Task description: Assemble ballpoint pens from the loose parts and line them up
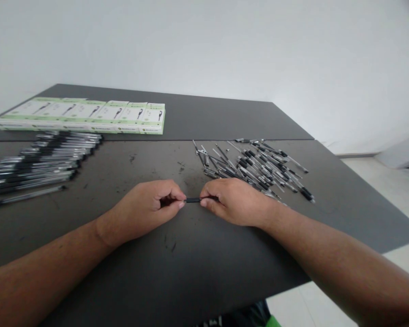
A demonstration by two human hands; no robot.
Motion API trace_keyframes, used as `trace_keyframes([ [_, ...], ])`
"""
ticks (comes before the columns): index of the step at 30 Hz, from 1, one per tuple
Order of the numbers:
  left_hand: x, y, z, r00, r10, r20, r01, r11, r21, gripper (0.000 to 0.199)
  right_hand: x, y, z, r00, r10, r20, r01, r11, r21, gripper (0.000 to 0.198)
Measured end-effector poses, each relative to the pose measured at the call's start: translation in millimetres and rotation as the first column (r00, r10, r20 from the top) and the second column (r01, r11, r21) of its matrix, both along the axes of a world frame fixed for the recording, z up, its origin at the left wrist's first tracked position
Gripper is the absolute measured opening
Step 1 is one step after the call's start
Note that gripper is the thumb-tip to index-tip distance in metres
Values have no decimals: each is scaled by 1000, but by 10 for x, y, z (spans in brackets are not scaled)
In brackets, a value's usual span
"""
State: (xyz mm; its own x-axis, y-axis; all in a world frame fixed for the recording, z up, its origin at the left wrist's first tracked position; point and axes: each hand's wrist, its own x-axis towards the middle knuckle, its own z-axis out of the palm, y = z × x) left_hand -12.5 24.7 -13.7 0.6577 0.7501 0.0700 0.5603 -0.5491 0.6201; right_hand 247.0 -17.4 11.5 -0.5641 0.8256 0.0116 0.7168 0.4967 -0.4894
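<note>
Between both hands, low over the table's middle, a pen (pixel 192 200) lies level, only its short black section showing. My left hand (pixel 153 203) pinches its left end with thumb and forefinger. At the other end, my right hand (pixel 226 200) is closed on it in the same kind of pinch. The rest of the pen is hidden in the fingers. Just behind my right hand spreads a loose heap of pen parts (pixel 266 165), clear barrels and black grips lying at many angles. To the left, pens with black caps (pixel 44 161) lie side by side in a long row.
Several green and white boxes (pixel 88 116) with a pen picture stand in a line at the back left. The dark table (pixel 191 263) carries black smudges, and a seam crosses it. A white wall (pixel 204 50) rises behind. Pale floor tiles (pixel 402 181) show at right.
</note>
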Motion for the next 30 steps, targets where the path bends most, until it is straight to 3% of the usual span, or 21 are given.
trace_keyframes([
  [6,-2,1,1,1000,-2,-3,2,1000,19,17,12,-7,-1,998,-43,-48,43,999,-10,11],
  [11,6,11,-3,1000,1,2,-1,1000,5,18,13,2,-18,999,31,10,-31,999,19,18],
  [17,7,11,-7,1000,-4,4,4,1000,7,17,14,-3,-18,997,-46,-55,45,999,-5,11],
  [22,8,9,-5,1000,-6,10,6,1000,12,17,10,4,-13,999,35,7,-36,999,17,20],
  [27,8,10,-11,1000,-4,14,3,1000,14,17,18,5,-23,998,-27,-56,27,1000,3,13],
  [30,4,13,-23,1000,-3,10,3,1000,19,17,17,7,-26,1000,9,-15,-8,1000,22,10],
])
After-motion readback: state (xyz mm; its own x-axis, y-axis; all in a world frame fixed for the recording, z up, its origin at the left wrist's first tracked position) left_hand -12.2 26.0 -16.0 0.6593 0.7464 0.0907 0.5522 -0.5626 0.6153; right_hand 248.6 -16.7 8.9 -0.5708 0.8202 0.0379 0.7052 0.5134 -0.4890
